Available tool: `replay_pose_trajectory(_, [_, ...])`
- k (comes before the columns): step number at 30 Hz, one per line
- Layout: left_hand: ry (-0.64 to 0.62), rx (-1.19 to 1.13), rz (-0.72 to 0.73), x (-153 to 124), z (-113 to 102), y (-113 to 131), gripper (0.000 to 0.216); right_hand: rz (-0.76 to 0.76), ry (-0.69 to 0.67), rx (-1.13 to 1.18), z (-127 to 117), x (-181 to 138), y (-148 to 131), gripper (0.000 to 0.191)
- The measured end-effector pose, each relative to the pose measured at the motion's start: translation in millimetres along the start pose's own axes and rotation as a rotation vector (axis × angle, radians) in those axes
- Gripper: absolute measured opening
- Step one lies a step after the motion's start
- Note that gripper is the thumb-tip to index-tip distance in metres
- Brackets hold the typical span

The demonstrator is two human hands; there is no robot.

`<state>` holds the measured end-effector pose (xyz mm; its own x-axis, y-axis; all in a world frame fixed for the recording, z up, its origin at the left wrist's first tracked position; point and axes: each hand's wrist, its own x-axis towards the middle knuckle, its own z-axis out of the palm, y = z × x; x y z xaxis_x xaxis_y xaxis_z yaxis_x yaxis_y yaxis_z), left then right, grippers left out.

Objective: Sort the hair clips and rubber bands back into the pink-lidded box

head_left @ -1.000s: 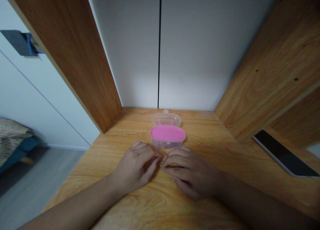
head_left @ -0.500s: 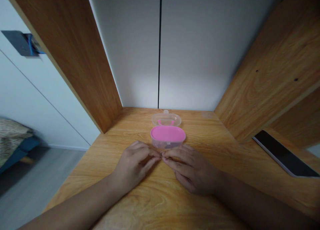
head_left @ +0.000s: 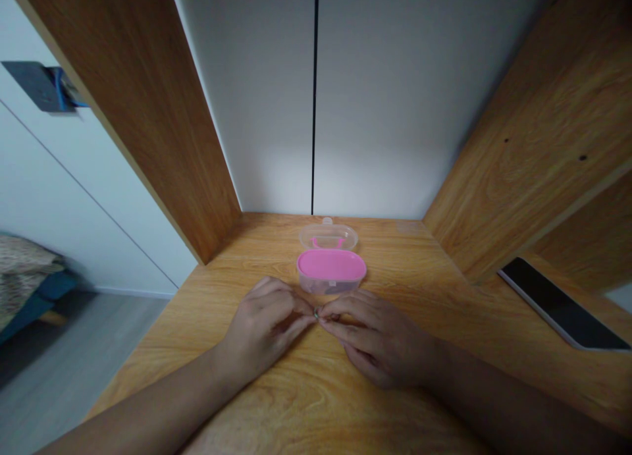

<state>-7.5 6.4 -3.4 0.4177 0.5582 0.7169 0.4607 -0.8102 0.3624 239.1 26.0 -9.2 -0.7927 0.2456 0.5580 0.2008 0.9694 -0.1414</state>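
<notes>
Our hands are pinched together, fingertips to fingertips: left hand and right hand both clamped on a little ring, too small to make out properly. It's out over the middle of the desk, well in from the left edge. Straight past our knuckles sits a clear box with a pink top, lid flipped open toward the back edge, so that's what blocks us going forward. Can't tell if our right knuckles touch it. Over on the desk's right side, well apart, lies a dark-screened device. Wooden panel stands at the back left corner.
</notes>
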Motion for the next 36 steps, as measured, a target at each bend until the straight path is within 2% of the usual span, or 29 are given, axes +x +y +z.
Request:
replay_pose_trajectory(5, [-0.050, 0.084, 0.056, 1.3, -0.3, -1.9, 0.022, 0.006, 0.013, 0.035, -1.6, 0.5, -1.0, 0.053])
replay_pose_trajectory(14, [-0.072, 0.101, 0.029, 1.9, -1.2, -0.6, 0.013, -0.017, 0.112, 0.004, -3.5, -1.0, -1.6, 0.053])
replay_pose_trajectory(20, [-0.089, -0.033, 0.000, 2.3, 0.3, 1.2, 0.014, -0.017, 0.182, -0.032, -3.0, 0.9, -0.6, 0.044])
replay_pose_trajectory(23, [-0.095, -0.200, -0.097, 1.3, 4.8, 4.8, 0.008, -0.026, 0.225, -0.046, -2.5, 2.2, 1.7, 0.036])
replay_pose_trajectory(27, [-0.123, -0.412, -0.239, 1.0, 10.5, 10.9, 0.005, -0.054, 0.200, 0.024, -2.9, 0.0, 3.4, 0.029])
replay_pose_trajectory(32, [-0.148, -0.447, -0.197, 2.5, 10.4, 13.4, 0.006, -0.080, 0.167, 0.009, -5.9, -1.9, 0.7, 0.025])
replay_pose_trajectory(36, [-0.153, -0.445, -0.217, 1.5, 9.5, 12.2, 0.004, -0.100, 0.163, -0.030, -8.8, 1.3, -1.3, 0.027])
